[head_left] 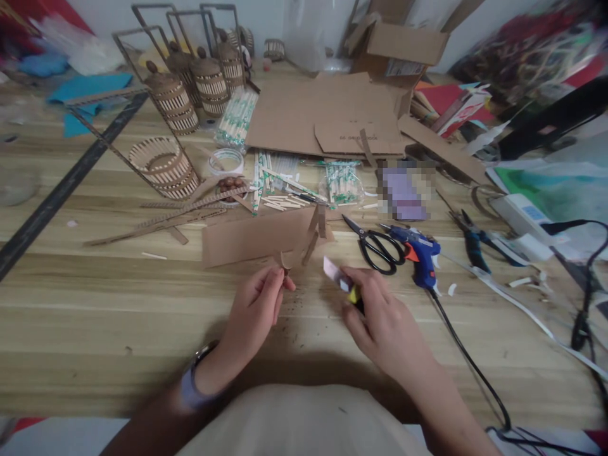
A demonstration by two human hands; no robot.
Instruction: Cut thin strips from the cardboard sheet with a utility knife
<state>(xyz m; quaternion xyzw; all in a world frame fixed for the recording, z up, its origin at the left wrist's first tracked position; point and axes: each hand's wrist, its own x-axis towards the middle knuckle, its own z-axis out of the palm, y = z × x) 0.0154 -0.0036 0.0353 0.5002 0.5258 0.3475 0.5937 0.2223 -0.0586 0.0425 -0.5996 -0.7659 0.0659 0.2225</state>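
Note:
My left hand (261,294) pinches a small brown piece (285,263) with a pale, thin upper edge. Fingers cover most of it, and I cannot tell whether it is cardboard or shell. In my right hand (380,316) is a box cutter (352,294) with a yellow and black handle, its wide blade out and pointing up and left toward the piece. Blade and piece are apart. Dark crumbs (298,310) lie on the table between my hands. Just beyond them is a flat cardboard sheet (256,237) with narrow cardboard strips (311,244) at its right end.
Black scissors (380,250) and a blue glue gun (420,253) with its cord lie to the right, pliers (475,244) farther off. A slatted basket (164,168), round brown nuts (232,185), a tape roll (227,163), packaged sticks (342,183) and large cardboard (294,114) fill the back.

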